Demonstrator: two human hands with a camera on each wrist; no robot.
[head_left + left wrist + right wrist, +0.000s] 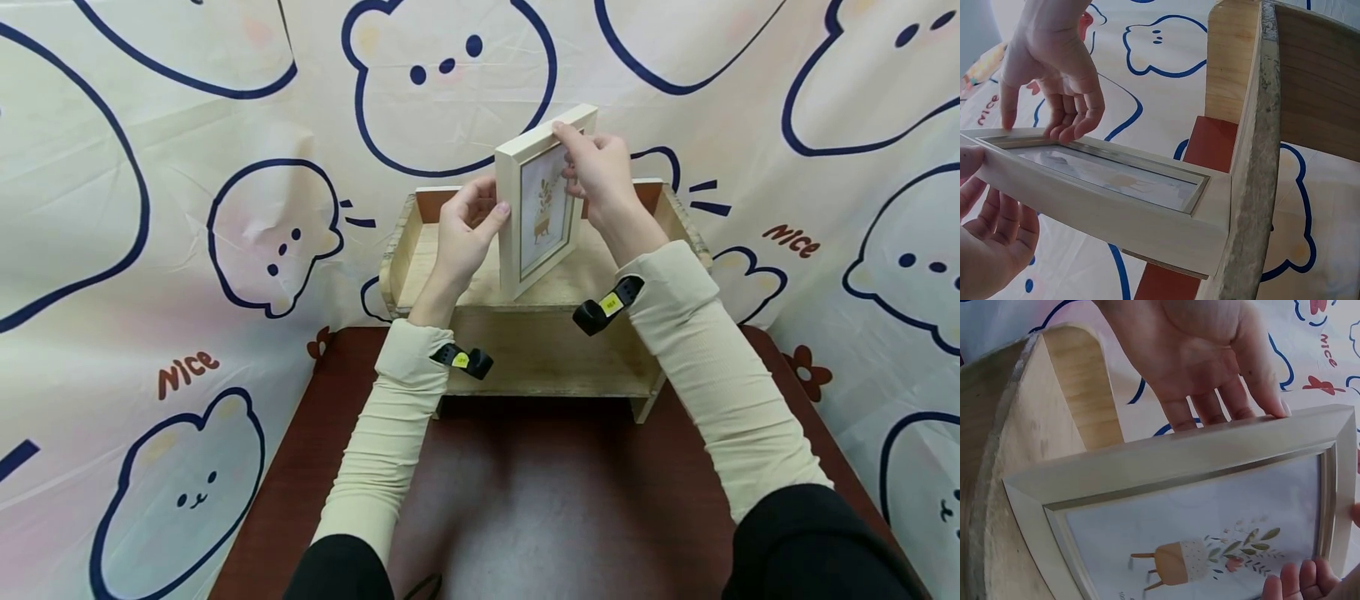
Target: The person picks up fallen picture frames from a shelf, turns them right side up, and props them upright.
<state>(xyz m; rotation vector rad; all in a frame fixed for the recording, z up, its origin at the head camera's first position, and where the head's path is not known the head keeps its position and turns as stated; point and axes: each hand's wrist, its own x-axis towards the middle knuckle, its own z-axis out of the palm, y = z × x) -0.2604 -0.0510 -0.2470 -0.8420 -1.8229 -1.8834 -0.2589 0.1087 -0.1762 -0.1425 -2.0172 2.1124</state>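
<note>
A cream picture frame [542,200] stands upright, turned at an angle, its lower edge at the top board of a small wooden shelf [450,287]. Behind its glass is a print of a potted plant [1179,562]. My left hand [468,229] holds the frame's left side, with the thumb [1275,403] against the outer edge and the other fingers curled toward the back. My right hand [603,171] grips the upper right corner. One finger reaches the top edge, and several curled fingertips [1075,125] lie at the front of the right border.
The shelf has raised side panels [1235,69], a red-brown strip [648,196] at the back and a lower board [555,358]. It stands on a dark red-brown table [555,492]. A cloth with bear drawings [277,242] hangs close behind. A black cable [426,583] lies near the front.
</note>
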